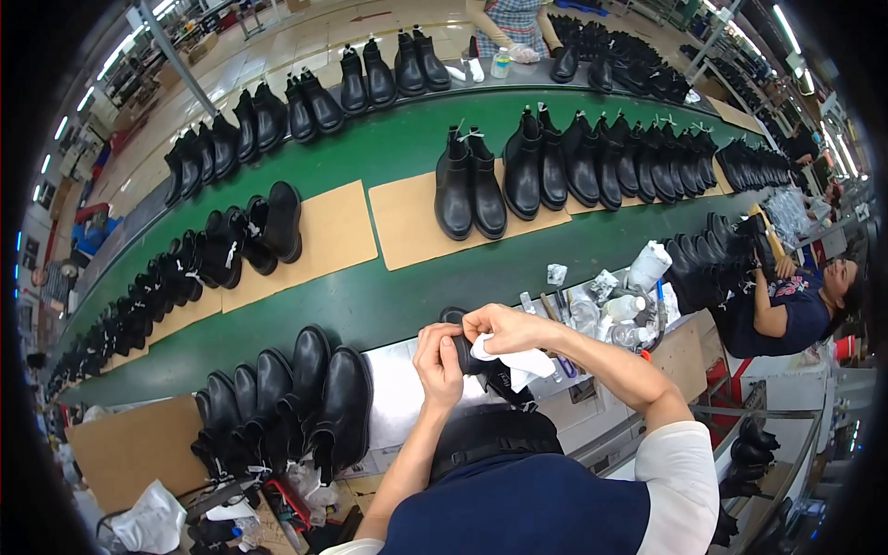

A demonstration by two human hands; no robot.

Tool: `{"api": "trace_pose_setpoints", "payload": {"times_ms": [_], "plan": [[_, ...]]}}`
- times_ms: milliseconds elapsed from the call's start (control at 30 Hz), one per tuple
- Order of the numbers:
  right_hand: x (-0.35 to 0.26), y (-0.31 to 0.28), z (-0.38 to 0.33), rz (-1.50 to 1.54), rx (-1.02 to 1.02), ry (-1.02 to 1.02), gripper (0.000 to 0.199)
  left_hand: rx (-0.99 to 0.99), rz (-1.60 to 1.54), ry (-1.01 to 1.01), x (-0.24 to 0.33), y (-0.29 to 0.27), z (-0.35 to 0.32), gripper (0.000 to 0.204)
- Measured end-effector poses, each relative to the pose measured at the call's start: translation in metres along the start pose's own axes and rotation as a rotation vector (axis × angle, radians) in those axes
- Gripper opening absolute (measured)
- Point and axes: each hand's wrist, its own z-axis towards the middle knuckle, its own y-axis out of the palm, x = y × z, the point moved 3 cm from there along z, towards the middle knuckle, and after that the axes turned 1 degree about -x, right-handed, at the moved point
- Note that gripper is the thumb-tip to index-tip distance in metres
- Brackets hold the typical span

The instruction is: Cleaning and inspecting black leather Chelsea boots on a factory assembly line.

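A black boot (470, 357) is in front of me above the metal work edge, and my left hand (437, 364) is closed around its side. My right hand (504, 327) pinches a white cloth (525, 367) against the boot, and the cloth's loose end hangs to the right. Both hands hide much of the boot. A rounded dark toe (453, 315) shows just beyond my fingers; I cannot tell whether it belongs to the same boot.
Black boots (342, 407) stand at my left. Small bottles (625, 308), brushes and crumpled plastic crowd the right. Across the green conveyor (407, 305), boot pairs (470, 190) stand on cardboard sheets (398, 222). A co-worker (786, 310) handles a boot at the right; another person (518, 28) stands opposite.
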Motion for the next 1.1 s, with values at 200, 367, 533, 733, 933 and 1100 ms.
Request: {"api": "trace_pose_setpoints", "payload": {"times_ms": [200,367,533,733,933,1100], "plan": [[0.005,-0.005,0.006,0.134,0.065,-0.004,0.009,0.002,-0.011,0.01,-0.001,0.002,0.006,0.018],[-0.003,-0.002,0.002,0.054,0.022,-0.015,0.007,-0.011,0.018,0.047,0.0,-0.001,0.006,0.02],[0.002,-0.004,0.005,0.132,0.088,0.059,0.006,-0.015,0.019,0.035,-0.001,0.0,0.007,0.021],[0.011,-0.008,0.0,0.322,0.038,0.082,0.009,-0.022,0.009,0.021,-0.002,-0.001,0.003,0.022],[0.0,-0.005,0.002,0.276,-0.055,0.052,0.011,-0.016,0.012,0.034,-0.002,0.0,0.003,0.022],[0.001,-0.007,0.007,0.153,-0.058,0.098,0.008,-0.012,0.03,0.03,-0.002,0.001,0.004,0.021]]}}
